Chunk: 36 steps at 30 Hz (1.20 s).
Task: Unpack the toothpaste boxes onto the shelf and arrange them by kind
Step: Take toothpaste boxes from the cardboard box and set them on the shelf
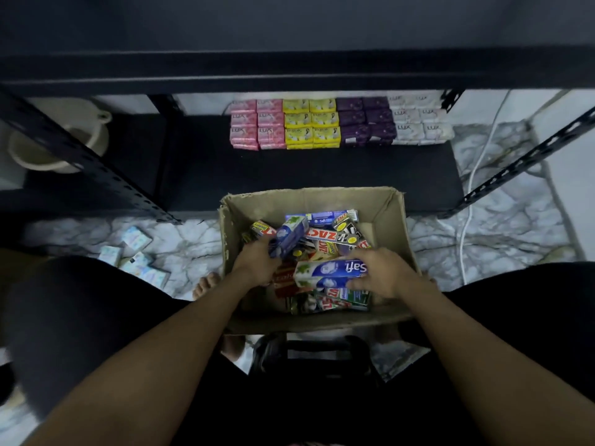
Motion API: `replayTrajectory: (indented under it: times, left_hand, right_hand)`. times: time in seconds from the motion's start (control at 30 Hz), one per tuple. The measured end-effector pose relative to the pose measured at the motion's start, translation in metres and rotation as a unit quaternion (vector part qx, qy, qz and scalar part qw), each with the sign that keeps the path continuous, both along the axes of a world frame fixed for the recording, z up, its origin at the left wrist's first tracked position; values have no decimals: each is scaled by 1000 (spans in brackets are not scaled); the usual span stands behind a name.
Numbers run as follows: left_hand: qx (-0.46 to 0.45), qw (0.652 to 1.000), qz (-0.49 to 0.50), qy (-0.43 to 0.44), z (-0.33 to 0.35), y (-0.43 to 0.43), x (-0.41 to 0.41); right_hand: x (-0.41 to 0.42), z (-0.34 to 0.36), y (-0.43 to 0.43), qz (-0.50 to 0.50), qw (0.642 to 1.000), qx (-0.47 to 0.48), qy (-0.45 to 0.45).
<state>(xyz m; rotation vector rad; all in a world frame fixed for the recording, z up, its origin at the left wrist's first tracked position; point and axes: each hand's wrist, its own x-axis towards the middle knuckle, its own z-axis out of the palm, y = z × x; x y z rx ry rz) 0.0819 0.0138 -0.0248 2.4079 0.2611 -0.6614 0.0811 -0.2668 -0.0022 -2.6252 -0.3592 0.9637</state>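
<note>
An open cardboard box (380,207) stands on the floor in front of the black shelf (289,175). It holds several mixed toothpaste boxes, among them black Zact boxes (335,237) and a red box (283,278). My left hand (254,262) grips a blue Safi box (289,235) that tilts up out of the pile. My right hand (383,275) holds the right end of two white-and-blue Safi boxes (328,272) lying across the pile.
Stacks of pink, yellow, purple and white soap bars (338,123) fill the back of the shelf. Small white packets (138,255) lie on the marble floor at left. A cream bowl (58,143) sits far left, a white cable (473,188) runs at right.
</note>
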Motion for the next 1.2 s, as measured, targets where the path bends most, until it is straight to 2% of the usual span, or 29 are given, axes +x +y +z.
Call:
replayTrajectory:
  times: [0.2,0.27,0.37,0.43,0.6,0.77,0.9,1.07,1.2]
  left_hand:
    - [-11,993,-61,-99,72,12,-6]
    - [-15,987,-73,-145,101,15,-8]
    - [-46,976,-85,-195,146,18,-14]
    - [-56,969,-101,-219,177,20,-18]
    - [-43,938,-123,-322,255,22,-20]
    - [5,907,-97,-410,316,21,-6]
    - [20,892,-79,-445,340,22,20]
    - [71,879,-33,-471,332,22,79]
    - [95,873,36,-477,311,29,136]
  right_hand:
    - [3,80,-16,-37,986,64,-148]
    - [4,116,-23,-43,979,106,-168]
    - [2,175,-31,-61,970,181,-152]
    - [2,212,-31,-73,957,225,-165]
    - [25,278,-25,-107,905,300,-281]
    - [71,307,-22,-186,878,283,-338]
    - [108,298,-13,-235,867,261,-354]
    - [146,266,3,-224,858,170,-429]
    - [177,253,8,-235,852,137,-446]
